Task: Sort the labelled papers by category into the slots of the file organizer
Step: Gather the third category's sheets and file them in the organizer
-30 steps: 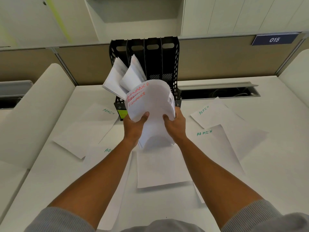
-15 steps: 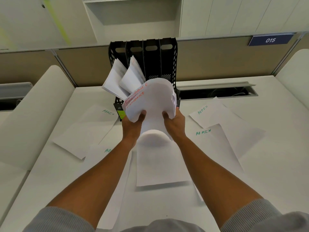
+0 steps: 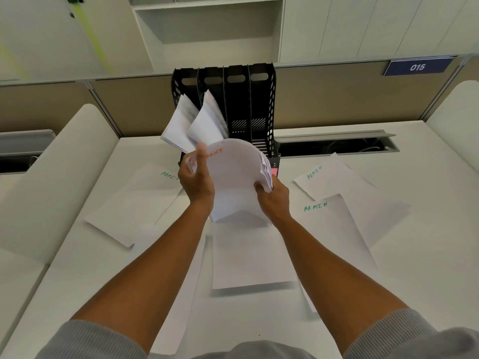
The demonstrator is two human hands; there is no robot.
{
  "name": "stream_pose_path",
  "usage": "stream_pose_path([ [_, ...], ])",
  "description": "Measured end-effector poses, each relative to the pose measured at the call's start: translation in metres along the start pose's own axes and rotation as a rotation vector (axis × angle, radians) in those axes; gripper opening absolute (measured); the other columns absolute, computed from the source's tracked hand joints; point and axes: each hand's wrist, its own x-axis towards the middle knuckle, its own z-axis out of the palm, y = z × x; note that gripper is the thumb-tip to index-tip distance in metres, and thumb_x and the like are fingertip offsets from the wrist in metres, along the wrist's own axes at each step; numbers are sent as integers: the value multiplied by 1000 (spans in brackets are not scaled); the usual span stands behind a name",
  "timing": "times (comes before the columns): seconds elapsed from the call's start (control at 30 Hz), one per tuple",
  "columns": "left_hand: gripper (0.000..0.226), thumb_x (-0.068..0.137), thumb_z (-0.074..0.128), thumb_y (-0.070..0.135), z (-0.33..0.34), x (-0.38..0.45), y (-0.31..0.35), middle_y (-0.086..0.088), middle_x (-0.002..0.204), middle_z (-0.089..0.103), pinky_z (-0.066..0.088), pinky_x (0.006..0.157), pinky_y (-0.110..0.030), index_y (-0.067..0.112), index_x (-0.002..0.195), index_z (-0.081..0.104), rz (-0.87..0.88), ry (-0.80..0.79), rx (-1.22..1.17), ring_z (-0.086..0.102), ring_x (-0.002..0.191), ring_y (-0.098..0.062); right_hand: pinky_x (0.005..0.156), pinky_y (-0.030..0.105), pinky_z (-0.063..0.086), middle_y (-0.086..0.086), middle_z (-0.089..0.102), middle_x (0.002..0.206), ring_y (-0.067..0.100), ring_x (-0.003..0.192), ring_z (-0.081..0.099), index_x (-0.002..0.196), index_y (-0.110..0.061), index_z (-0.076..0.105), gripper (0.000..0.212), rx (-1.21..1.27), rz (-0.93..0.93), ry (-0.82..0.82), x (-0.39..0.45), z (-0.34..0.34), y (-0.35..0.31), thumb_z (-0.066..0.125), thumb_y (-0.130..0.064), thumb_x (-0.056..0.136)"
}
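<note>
A black file organizer (image 3: 260, 99) with several slots stands at the back of the desk. White papers (image 3: 191, 125) lean out of its two left slots. I hold a curled stack of sheets marked FINANCE in red (image 3: 233, 177) just in front of the organizer. My left hand (image 3: 198, 178) grips the stack's left edge, thumb up over the red lettering. My right hand (image 3: 272, 195) grips its right edge. Sheets marked ADMIN in green lie flat on the desk: one left (image 3: 137, 203), two right (image 3: 337, 182) (image 3: 334, 229).
More white sheets (image 3: 248, 257) lie on the desk under my forearms. A cable trough (image 3: 337, 146) runs right of the organizer. Curved white dividers (image 3: 51, 177) bound the desk at left and right. A blue sign reading 015 (image 3: 417, 67) hangs on the back partition.
The camera view shifted down slightly. My left hand slid up the stack's left edge, thumb now over the red lettering. The stack tilted a little right and stays in front of the organizer.
</note>
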Motion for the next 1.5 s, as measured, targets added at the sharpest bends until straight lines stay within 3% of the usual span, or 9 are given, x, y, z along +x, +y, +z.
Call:
stream_pose_path([
  [0.2,36,98,38,44,7,4,16,-4,82,65,52,61,-29,20,78,57,-48,89,11,66,81,-24,69,19,45,6,64,98,19,86,59,116,-10,58,27,-17,17,-27,-1,-1,0,60,-22,92],
  [0.33,38,95,33,55,8,6,22,-9,92,59,55,77,-44,23,86,52,26,100,44,62,90,-26,58,18,44,9,61,90,21,77,58,111,-11,57,20,2,30,1,4,-2,-3,58,-19,93],
  [0.5,58,69,60,77,-3,5,16,-22,121,51,51,94,-48,29,100,49,101,-183,54,54,114,-33,56,8,40,0,57,96,13,79,54,117,-16,54,26,62,29,52,12,-6,-13,57,-22,93],
  [0.63,85,55,71,77,-16,5,3,-14,121,56,57,86,-44,25,119,49,99,-393,236,57,113,-29,74,23,49,-2,59,105,19,96,57,122,-20,51,29,129,47,45,17,-9,-24,56,-23,94],
  [0.77,49,71,78,51,-21,3,-10,0,109,66,59,81,-40,36,110,54,39,-367,372,66,99,-22,80,28,51,3,60,112,22,102,58,126,-19,50,33,152,41,18,18,-12,-30,56,-22,94],
  [0.93,36,85,72,30,-18,-3,-23,-4,107,65,57,72,-21,24,116,55,-33,-355,339,65,99,-26,60,10,44,1,58,108,20,98,58,122,-20,48,30,159,12,21,14,-9,-32,54,-18,93],
  [1.27,44,85,73,26,-20,-12,-46,0,111,65,55,84,-34,22,124,54,-112,-393,347,61,103,-19,44,6,43,-12,51,88,7,78,56,107,-28,41,32,81,-1,-28,0,-2,-17,61,-12,87],
  [1.4,35,85,73,26,-28,-16,-54,15,97,63,50,72,-21,34,113,54,-142,-416,337,60,95,-13,68,18,52,-2,56,98,16,88,57,120,-18,48,35,33,87,-43,-8,-2,3,60,-11,88],
  [1.5,25,88,69,24,-28,-16,-52,7,98,66,53,77,-28,35,106,56,-149,-376,302,63,98,-20,80,33,54,0,56,101,20,93,58,123,-15,51,33,45,118,-35,-8,0,3,57,-12,91],
])
